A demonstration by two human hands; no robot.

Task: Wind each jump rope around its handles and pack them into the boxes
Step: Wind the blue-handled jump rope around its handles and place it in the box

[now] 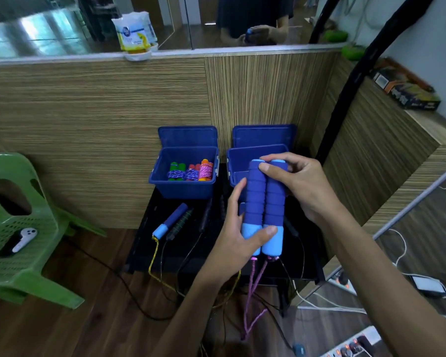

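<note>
Both hands were on it: 2 blue foam handles sat side by side, upright, above the black table. The left hand clasped their pale-blue near ends, thumb laid across the front, fingers curled behind. The right hand pinched the far ends, fingertips over the tops. So each hand had a firm hold on the same pair of handles, neither one free.

The purple rope hung loose from the near ends, trailing down past the table edge, not yet wound. That was the step in hand, by my reading: square up the handles, then start wrapping.

The left box held 3 wound ropes, green, red and orange handles. The right box sat just behind the raised handles; what it held was mostly hidden. Both lids stood open at the far side.

More handles lay on the table's left part, their cords dangling off the near edge beside the purple one.

Here was the danger: that hanging rope ran down among the other cords, so winding could snag one and drag a handle off the table. And if 1 hand let go to wrap, the 2 handles could splay apart and loosen the first turns.
</note>
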